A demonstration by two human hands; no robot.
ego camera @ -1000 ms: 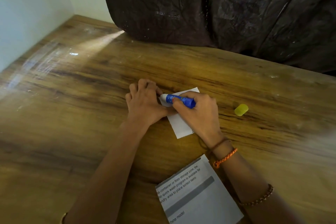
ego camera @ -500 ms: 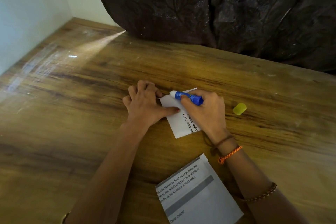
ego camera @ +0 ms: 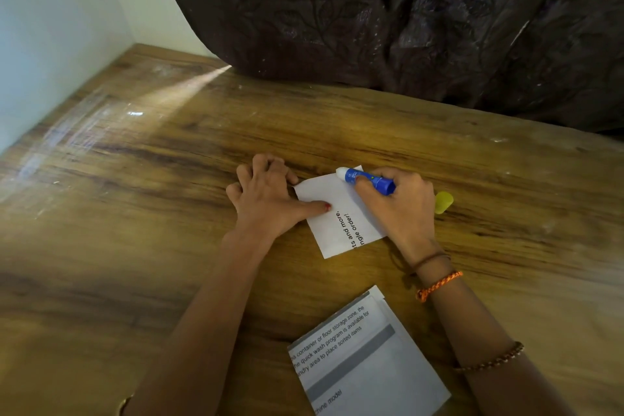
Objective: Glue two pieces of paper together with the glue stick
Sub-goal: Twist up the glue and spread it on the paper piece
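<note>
- We see a small white paper slip [ego camera: 341,213], flat and rectangular with black print, lying on the glossy wood-grain table [ego camera: 135,213].
- The left hand [ego camera: 266,199] presses flat on the slip's left edge, thumb stretched across the paper.
- The right hand [ego camera: 401,203] is curled around the blue glue stick [ego camera: 368,180], whose white tip touches the slip's far corner.
- A yellow cap [ego camera: 443,202] lies just beside that hand.
- A larger printed sheet [ego camera: 368,358] lies near the table's front edge; wide bare wood extends left.

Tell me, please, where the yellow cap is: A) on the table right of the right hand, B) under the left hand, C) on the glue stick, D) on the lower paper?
A: the cap lies on the table, just beyond the right hand, off the glue stick.
</note>
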